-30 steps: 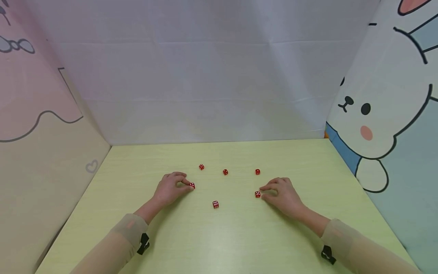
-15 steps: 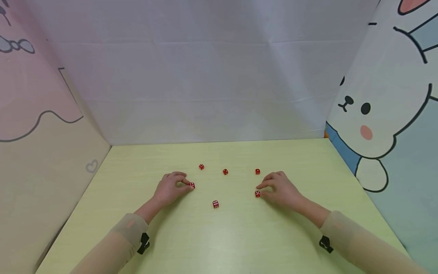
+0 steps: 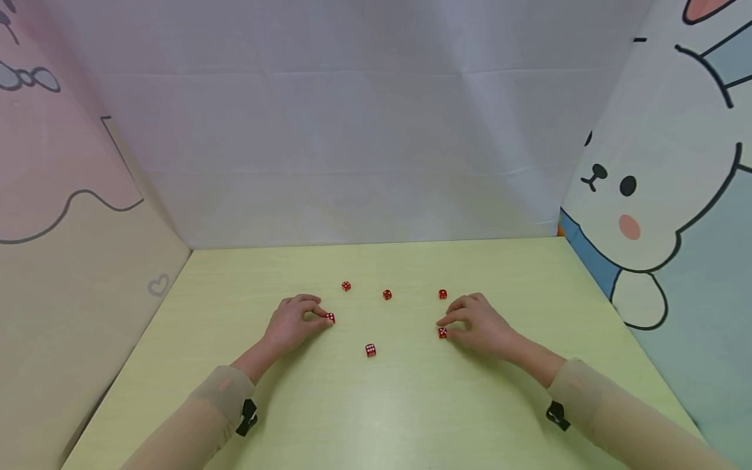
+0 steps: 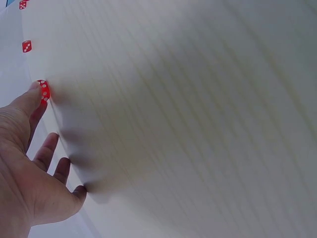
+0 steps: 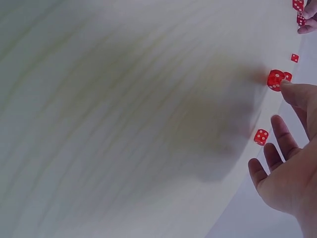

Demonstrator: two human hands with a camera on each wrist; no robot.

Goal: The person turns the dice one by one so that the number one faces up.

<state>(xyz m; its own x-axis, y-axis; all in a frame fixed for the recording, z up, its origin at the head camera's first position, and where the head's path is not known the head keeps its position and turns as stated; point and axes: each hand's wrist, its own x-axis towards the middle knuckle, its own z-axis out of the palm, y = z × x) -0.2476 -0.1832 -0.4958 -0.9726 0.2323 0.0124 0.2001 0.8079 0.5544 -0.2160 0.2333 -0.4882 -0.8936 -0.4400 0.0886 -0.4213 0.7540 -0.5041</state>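
My left hand (image 3: 296,322) pinches a red die (image 4: 44,91) with white pips between thumb and forefinger, its other fingers spread in the left wrist view. To the right, my right hand (image 3: 484,329) is at another red die (image 3: 442,333). Its thumb meets the die's right side, and the forefinger reaches round its far side. That forefinger's tip is hidden in the right wrist view. Between the hands and nearer the front lies a third red die (image 3: 371,350), apart from both.
Farther back on the pale yellow-green table (image 3: 376,418) lie more red dice: one at left (image 3: 346,286), one in the middle (image 3: 387,295) and one at right (image 3: 443,294). A white sheet (image 3: 364,130) stands behind. Patterned panels flank the table.
My right hand has shifted left and slightly away, its thumb meeting the die and its forefinger extending past it. The left hand keeps its pinch. The dice have not visibly moved.
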